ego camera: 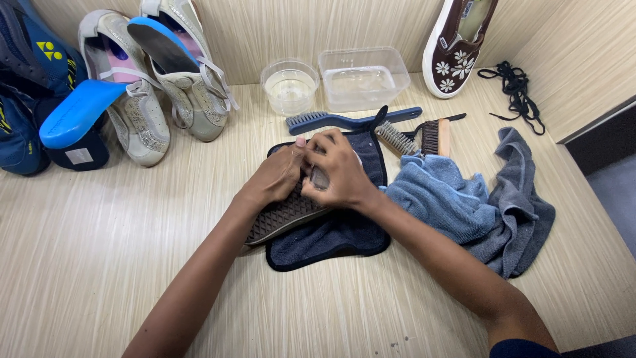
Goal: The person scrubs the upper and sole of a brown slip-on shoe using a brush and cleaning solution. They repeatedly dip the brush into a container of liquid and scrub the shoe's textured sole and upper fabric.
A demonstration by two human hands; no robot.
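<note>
At the centre of the pale wood-grain tabletop (99, 265), a person's left hand (275, 178) and right hand (338, 174) close together on a dark shoe with a brown waffle-tread sole (281, 215), turned sole-up on a navy blue cloth mat (344, 235). Both hands have a closed grip on the shoe's upper end, fingers curled tight over it; what lies under the fingers is hidden.

At 12 o'clock from the shoe lie a blue plastic long-handled brush (344, 120), a round clear plastic bowl of water (289, 86) and, beside it, a rectangular clear plastic tub (363, 77). At 1 o'clock rest a wire-bristle brush (396, 138) and a wooden-backed dark-bristle brush (435, 136). At 3 o'clock sit a crumpled light blue towel (440, 195) and a grey towel (520, 199), touching each other.

At 10 o'clock stand a pair of silver-white glittery shoes (159, 79), with blue insoles (79, 113) propped on them and on blue sports shoes (26, 86) at the far left edge. A brown slip-on shoe with white flowers (457, 53) leans against the wall at 1 o'clock, near a loose black shoelace (513, 83).
</note>
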